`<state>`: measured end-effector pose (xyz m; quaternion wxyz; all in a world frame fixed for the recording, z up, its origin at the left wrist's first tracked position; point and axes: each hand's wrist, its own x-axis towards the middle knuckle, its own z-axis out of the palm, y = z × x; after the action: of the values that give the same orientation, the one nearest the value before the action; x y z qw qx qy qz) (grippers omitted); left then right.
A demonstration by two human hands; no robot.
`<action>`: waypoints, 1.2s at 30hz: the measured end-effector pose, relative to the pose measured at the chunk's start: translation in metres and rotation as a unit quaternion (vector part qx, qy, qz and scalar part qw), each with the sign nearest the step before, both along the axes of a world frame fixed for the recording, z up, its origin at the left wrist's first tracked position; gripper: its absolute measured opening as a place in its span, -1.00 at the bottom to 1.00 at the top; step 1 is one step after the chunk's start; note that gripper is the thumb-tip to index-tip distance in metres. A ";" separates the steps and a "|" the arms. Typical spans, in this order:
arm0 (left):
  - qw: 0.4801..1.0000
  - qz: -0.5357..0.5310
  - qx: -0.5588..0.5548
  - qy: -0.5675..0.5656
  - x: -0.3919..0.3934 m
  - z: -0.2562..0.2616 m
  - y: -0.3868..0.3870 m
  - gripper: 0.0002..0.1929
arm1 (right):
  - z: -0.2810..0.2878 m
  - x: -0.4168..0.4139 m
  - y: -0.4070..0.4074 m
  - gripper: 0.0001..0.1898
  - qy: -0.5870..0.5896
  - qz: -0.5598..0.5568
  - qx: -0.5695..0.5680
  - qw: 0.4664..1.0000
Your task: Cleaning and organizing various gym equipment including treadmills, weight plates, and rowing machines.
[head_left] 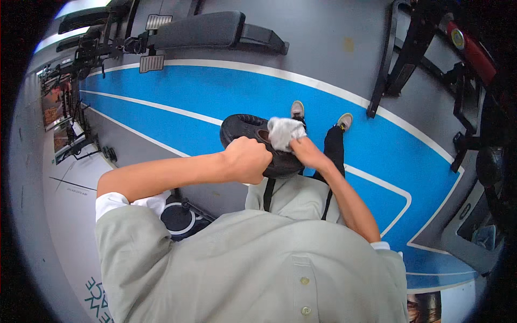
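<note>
My left hand [248,159] is closed in a fist around the near side of a black weight plate [238,127], which is held up in front of my waist. The plate has grip openings near its rim and a brownish centre hole. In my right hand [307,152] is a bunched white cloth [286,131], slightly blurred and pressed against the plate's face beside the centre. The cloth and both hands hide parts of the plate.
A black padded bench [198,31] stands ahead on grey floor. Blue flooring [250,91] with white lines runs beneath my shoes [297,109]. A dark machine frame [404,68] rises at right. Near my left elbow is a round black base [177,217] with a white ring.
</note>
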<state>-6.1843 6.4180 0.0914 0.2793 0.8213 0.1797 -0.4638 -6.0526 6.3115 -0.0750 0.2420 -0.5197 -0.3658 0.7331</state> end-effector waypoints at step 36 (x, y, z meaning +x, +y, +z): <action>0.455 0.815 -0.201 -0.299 -0.210 -0.226 0.269 -0.76 | -0.188 -0.099 0.288 -0.44 0.074 -0.206 -0.042 0.975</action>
<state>-6.3947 6.6872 -0.1342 0.7233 0.3098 0.5743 0.2259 -6.1517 6.5991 -0.2632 0.3921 -0.5381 -0.2009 0.7185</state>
